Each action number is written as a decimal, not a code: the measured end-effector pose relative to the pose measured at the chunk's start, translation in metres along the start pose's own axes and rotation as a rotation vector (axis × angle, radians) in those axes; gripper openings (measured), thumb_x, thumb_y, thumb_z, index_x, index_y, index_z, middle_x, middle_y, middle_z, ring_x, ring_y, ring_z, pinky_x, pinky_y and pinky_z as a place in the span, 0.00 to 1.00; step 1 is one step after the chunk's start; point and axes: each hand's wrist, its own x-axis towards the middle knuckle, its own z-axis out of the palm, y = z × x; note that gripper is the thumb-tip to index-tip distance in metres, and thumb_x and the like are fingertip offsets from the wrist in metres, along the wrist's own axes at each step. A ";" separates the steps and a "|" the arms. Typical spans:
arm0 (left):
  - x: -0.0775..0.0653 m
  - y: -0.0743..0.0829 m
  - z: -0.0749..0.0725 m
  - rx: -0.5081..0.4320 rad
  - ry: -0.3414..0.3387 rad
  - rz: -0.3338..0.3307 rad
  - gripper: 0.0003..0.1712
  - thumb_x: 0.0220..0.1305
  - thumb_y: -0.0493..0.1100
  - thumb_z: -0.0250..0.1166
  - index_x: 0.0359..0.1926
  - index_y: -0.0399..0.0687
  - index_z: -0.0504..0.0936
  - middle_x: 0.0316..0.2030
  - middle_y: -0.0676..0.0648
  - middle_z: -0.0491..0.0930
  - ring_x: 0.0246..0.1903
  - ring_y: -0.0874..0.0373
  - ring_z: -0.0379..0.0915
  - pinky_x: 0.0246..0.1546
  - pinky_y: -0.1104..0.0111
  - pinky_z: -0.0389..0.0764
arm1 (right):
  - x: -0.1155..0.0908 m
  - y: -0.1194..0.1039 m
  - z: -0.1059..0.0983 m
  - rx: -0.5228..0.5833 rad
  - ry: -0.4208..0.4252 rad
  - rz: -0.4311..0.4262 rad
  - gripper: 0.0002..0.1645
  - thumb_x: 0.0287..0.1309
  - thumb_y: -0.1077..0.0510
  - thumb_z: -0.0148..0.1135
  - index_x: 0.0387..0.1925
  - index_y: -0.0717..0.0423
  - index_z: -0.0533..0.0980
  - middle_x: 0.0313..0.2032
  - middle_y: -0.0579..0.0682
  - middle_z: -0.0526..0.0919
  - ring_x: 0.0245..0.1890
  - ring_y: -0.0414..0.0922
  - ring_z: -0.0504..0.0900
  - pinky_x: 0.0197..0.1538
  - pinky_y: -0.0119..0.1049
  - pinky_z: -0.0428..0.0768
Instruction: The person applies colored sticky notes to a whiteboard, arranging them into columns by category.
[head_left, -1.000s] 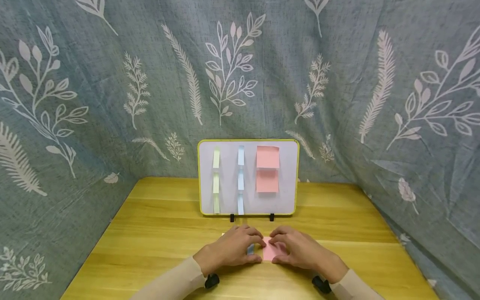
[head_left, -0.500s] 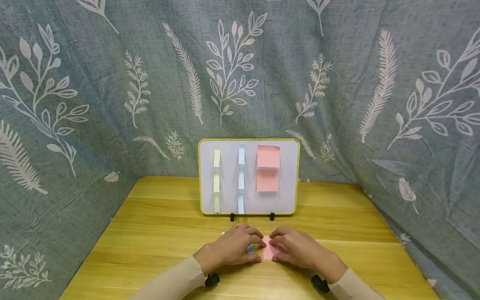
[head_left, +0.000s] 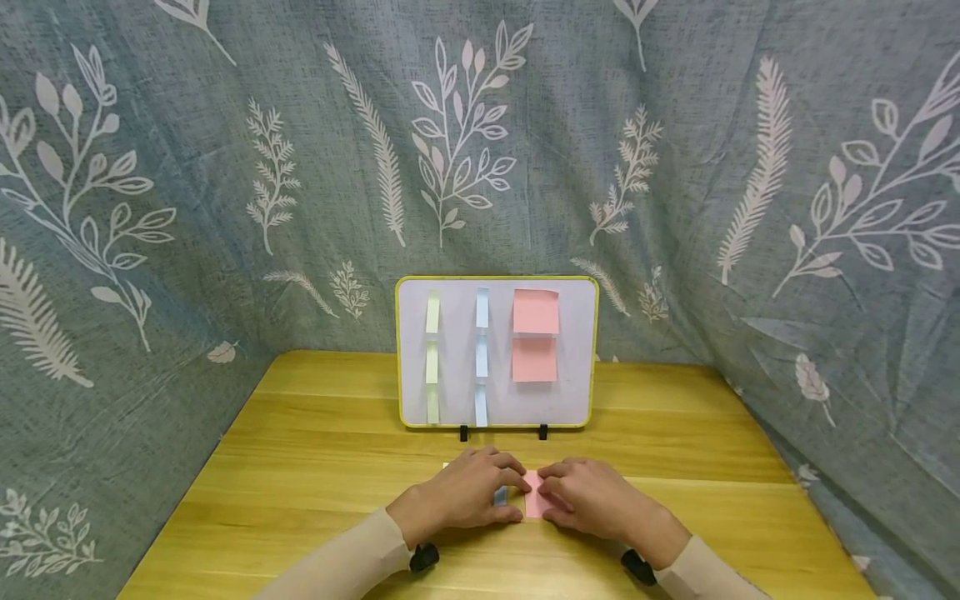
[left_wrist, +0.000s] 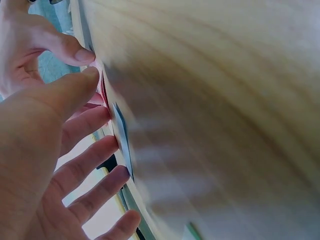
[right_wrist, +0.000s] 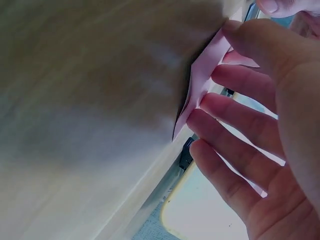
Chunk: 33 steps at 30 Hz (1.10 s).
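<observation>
A pink sticky note pad (head_left: 532, 498) lies on the table between both hands. My right hand (head_left: 603, 498) grips it across its width, thumb at the near edge and fingertips at the far side. In the right wrist view the pink paper (right_wrist: 202, 75) bends up off the wood along part of its edge. My left hand (head_left: 467, 492) arches with spread, relaxed fingers, its index fingertip and thumb beside the pad's left edge. Beneath those fingers is a narrow blue sticky note pad (head_left: 501, 497), partly hidden. A green pad's corner (left_wrist: 192, 232) shows at the bottom of the left wrist view.
A yellow-framed whiteboard (head_left: 573, 350) stands behind the hands on black feet (head_left: 543, 432). It bears columns of green strips (head_left: 432, 361) and blue strips (head_left: 482, 356), plus two pink notes (head_left: 536, 312). Patterned curtain (head_left: 337, 167) surrounds the wooden table (head_left: 315, 467).
My right hand's fingers have drawn slightly inward over the pink pad, and less of the pink shows between them. The left hand has stayed in place.
</observation>
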 end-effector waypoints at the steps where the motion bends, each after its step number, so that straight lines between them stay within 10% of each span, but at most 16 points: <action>1: 0.000 0.000 0.000 0.000 0.000 -0.001 0.23 0.83 0.66 0.71 0.71 0.72 0.90 0.76 0.59 0.84 0.76 0.55 0.79 0.78 0.47 0.83 | 0.000 0.000 0.000 -0.009 0.004 -0.009 0.12 0.75 0.49 0.81 0.51 0.50 0.95 0.60 0.52 0.96 0.55 0.51 0.97 0.59 0.51 0.95; 16: -0.002 0.004 -0.004 0.004 0.016 -0.003 0.22 0.84 0.66 0.71 0.69 0.71 0.92 0.75 0.59 0.85 0.74 0.55 0.80 0.76 0.49 0.84 | -0.003 0.003 0.003 0.013 0.064 -0.056 0.16 0.74 0.40 0.82 0.47 0.46 0.93 0.55 0.45 0.96 0.49 0.45 0.96 0.52 0.44 0.95; 33: -0.002 0.001 0.000 -0.009 0.038 -0.001 0.22 0.82 0.67 0.73 0.68 0.70 0.92 0.73 0.59 0.86 0.72 0.56 0.81 0.74 0.51 0.85 | -0.003 0.002 0.005 0.054 0.096 -0.090 0.03 0.79 0.56 0.76 0.47 0.46 0.92 0.47 0.40 0.93 0.36 0.33 0.88 0.39 0.31 0.89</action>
